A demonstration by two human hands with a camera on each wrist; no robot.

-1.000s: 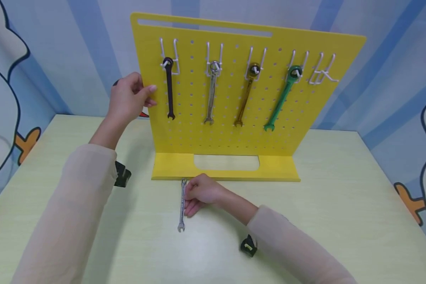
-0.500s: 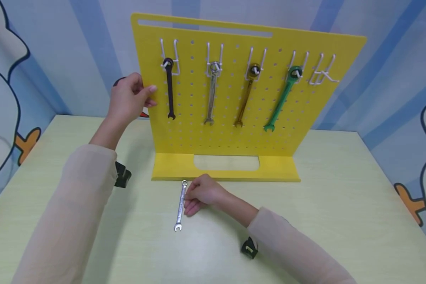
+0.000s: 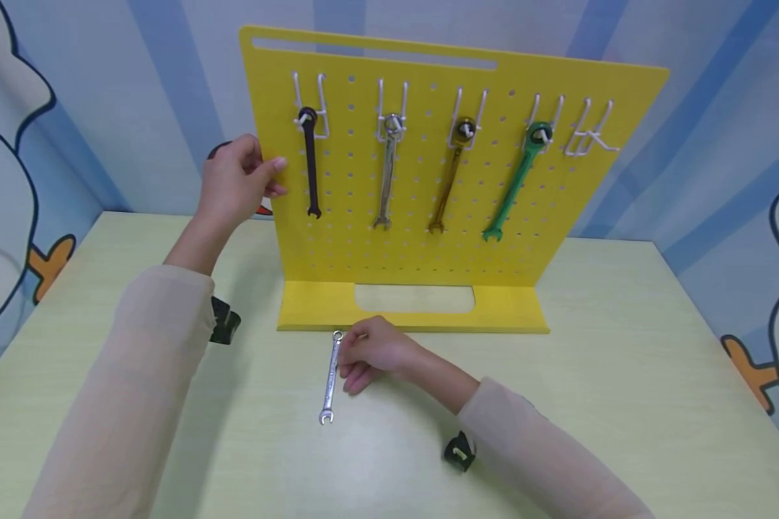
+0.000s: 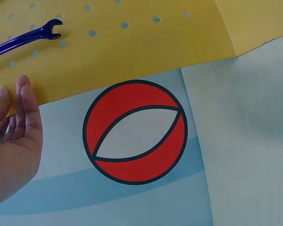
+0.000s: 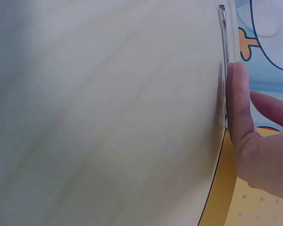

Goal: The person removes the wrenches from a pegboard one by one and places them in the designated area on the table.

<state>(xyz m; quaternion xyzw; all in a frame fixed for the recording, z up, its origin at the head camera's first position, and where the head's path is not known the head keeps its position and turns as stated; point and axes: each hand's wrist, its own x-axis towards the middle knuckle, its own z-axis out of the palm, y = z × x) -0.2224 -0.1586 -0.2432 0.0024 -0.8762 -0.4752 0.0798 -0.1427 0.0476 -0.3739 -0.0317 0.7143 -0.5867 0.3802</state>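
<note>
My left hand (image 3: pixel 230 176) pinches the left edge of a yellow pegboard (image 3: pixel 337 249) between thumb and fingers. A small silver combination wrench (image 3: pixel 330 380) lies on the table in front of the pegboard's base, its open end toward me and its ring end near the base. My right hand (image 3: pixel 378 349) is at the wrench's right side, fingertips right at its shaft. In the right wrist view, a finger (image 5: pixel 238 96) extends along the wrench (image 5: pixel 223 21) with the thumb side apart. Part of the shaft is hidden there.
On the pegboard's white hooks hang a black wrench (image 3: pixel 310 166), a silver wrench (image 3: pixel 387 173), a gold wrench (image 3: pixel 450 176) and a green wrench (image 3: pixel 513 184). A bare hook (image 3: pixel 581 140) is at the far right. Behind stands a blue cartoon curtain (image 3: pixel 169 94).
The loose wrench turned slightly, its open end shifting left and its face now turned up. My right hand has barely moved. The left hand and pegboard are as before.
</note>
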